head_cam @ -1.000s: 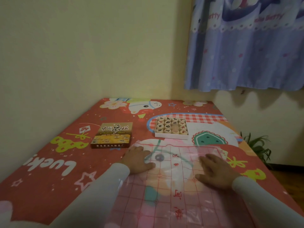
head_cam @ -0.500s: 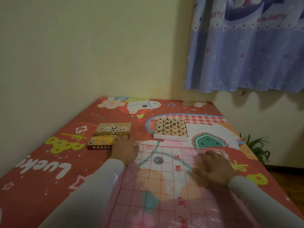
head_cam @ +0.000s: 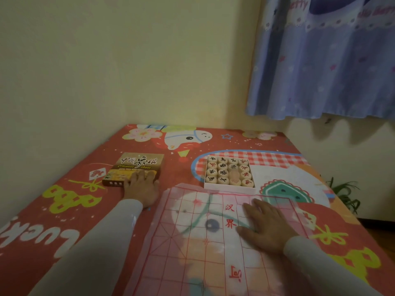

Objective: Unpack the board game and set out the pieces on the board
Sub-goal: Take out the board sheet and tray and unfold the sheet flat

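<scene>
Fingers of the left hand (head_cam: pixel 140 186) now lie flat on the box lid (head_cam: pixel 136 167), having left the board (head_cam: pixel 213 242); right hand (head_cam: pixel 266 226), relaxed, still presses it beside the tray of pieces (head_cam: pixel 229 174) on the desk (head_cam: pixel 64 210).

Home, likely a bedroom or kid's room. Plain cream painted walls (head_cam: pixel 106 71) meet in a corner; frilly blue-purple cartoon-print fabric curtain (head_cam: pixel 327 60) hangs at upper right. Table covered with a red cartoon-print cloth (head_cam: pixel 64 199) showing a white horse, flowers and stars. Green leafy houseplant (head_cam: pixel 344 195) by the wall; brown wooden floor (head_cam: pixel 382 236) at right.
</scene>
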### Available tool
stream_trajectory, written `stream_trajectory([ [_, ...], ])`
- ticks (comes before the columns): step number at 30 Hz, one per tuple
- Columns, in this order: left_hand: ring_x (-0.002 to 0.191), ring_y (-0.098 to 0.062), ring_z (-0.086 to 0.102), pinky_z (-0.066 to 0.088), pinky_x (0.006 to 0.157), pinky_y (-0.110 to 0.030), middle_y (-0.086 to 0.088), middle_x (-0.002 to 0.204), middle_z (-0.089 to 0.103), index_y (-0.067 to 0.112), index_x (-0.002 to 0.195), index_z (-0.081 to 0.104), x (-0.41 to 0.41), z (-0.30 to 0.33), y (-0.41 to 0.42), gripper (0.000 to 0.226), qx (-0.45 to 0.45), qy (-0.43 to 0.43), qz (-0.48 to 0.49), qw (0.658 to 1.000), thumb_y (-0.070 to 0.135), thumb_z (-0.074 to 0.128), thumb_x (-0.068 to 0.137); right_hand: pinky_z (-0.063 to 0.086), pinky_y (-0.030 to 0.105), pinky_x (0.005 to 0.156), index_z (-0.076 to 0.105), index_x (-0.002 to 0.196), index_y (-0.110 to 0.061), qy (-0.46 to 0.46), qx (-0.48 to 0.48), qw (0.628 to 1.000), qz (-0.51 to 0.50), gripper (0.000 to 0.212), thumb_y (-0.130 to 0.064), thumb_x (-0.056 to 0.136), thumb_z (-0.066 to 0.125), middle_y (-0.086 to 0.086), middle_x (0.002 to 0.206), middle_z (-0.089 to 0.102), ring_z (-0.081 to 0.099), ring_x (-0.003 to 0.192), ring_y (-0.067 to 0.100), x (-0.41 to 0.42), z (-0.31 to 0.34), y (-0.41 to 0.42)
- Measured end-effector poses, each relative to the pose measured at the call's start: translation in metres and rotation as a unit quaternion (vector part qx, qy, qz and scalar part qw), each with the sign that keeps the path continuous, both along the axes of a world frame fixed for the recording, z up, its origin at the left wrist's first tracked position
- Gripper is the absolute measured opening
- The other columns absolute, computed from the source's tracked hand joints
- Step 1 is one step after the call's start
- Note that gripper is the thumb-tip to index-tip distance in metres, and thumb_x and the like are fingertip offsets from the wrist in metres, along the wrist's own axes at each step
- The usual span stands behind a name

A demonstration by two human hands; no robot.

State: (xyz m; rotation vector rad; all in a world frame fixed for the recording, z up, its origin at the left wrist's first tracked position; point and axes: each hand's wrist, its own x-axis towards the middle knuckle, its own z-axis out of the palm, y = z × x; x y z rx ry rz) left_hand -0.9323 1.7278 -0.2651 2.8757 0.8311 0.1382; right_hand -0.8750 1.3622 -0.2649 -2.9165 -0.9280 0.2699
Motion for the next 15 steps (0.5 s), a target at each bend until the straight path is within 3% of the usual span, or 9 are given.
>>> stream_trajectory([
  [4, 0.146, -0.033, 0.014, 0.012, 0.116, -0.053, -0.01, 0.159, 0.018, 0.022, 0.148, 0.029, 0.013, 0.005, 0.019, 0.051, 0.003, 0.012, 0.014, 1.0, 0.041, 0.027, 0.1, 0.002, 0.044, 0.118, 0.006, 0.151, -0.036, 0.004, 0.001, 1.0, -0.006, 0.115, -0.095, 0.053, -0.002, -0.002, 0.162, -0.001, -0.002, 0.148, 0.024, 0.01, -0.001, 0.011],
  [6, 0.141, -0.035, 0.026, 0.02, 0.113, -0.053, -0.013, 0.155, 0.029, 0.019, 0.145, 0.035, 0.014, 0.004, 0.023, 0.051, 0.046, -0.017, 0.005, 0.999, 0.039, 0.03, 0.099, 0.002, 0.044, 0.118, 0.006, 0.151, -0.036, 0.005, 0.0, 1.0, -0.008, 0.12, -0.094, 0.048, -0.008, -0.002, 0.162, -0.001, -0.003, 0.148, 0.024, 0.009, -0.001, 0.011],
  [9, 0.106, -0.035, 0.056, 0.045, 0.094, -0.046, -0.014, 0.117, 0.061, 0.01, 0.121, 0.06, 0.011, 0.004, 0.005, 0.052, 0.091, -0.098, -0.103, 0.986, 0.04, 0.033, 0.087, 0.003, 0.044, 0.119, 0.006, 0.151, -0.035, 0.002, -0.007, 1.0, -0.008, 0.114, -0.09, 0.052, -0.004, -0.002, 0.162, 0.0, -0.002, 0.148, 0.024, 0.005, -0.001, 0.008],
  [11, 0.087, -0.03, 0.058, 0.05, 0.079, -0.041, -0.009, 0.092, 0.062, 0.009, 0.095, 0.067, 0.004, 0.001, -0.02, 0.047, 0.081, -0.137, -0.181, 0.971, 0.041, 0.034, 0.082, 0.003, 0.043, 0.118, 0.007, 0.151, -0.034, 0.001, -0.007, 1.0, -0.007, 0.109, -0.088, 0.056, 0.001, -0.001, 0.162, 0.001, 0.0, 0.148, 0.024, -0.002, 0.0, 0.005],
  [13, 0.089, -0.027, 0.058, 0.05, 0.079, -0.038, -0.006, 0.094, 0.061, 0.013, 0.096, 0.067, -0.007, 0.001, -0.048, 0.05, 0.045, -0.136, -0.221, 0.965, 0.047, 0.033, 0.082, 0.005, 0.043, 0.118, 0.01, 0.151, -0.033, 0.005, -0.004, 1.0, -0.007, 0.103, -0.086, 0.063, 0.008, -0.002, 0.161, 0.004, 0.002, 0.148, 0.025, -0.008, 0.002, 0.001],
  [15, 0.103, -0.026, 0.056, 0.047, 0.09, -0.038, -0.005, 0.111, 0.061, 0.018, 0.112, 0.066, -0.017, 0.0, -0.069, 0.06, 0.034, -0.11, -0.25, 0.961, 0.055, 0.03, 0.082, 0.007, 0.043, 0.118, 0.012, 0.15, -0.032, 0.007, -0.007, 1.0, -0.002, 0.091, -0.082, 0.075, 0.021, -0.001, 0.161, 0.005, 0.004, 0.148, 0.025, -0.014, 0.004, -0.001],
])
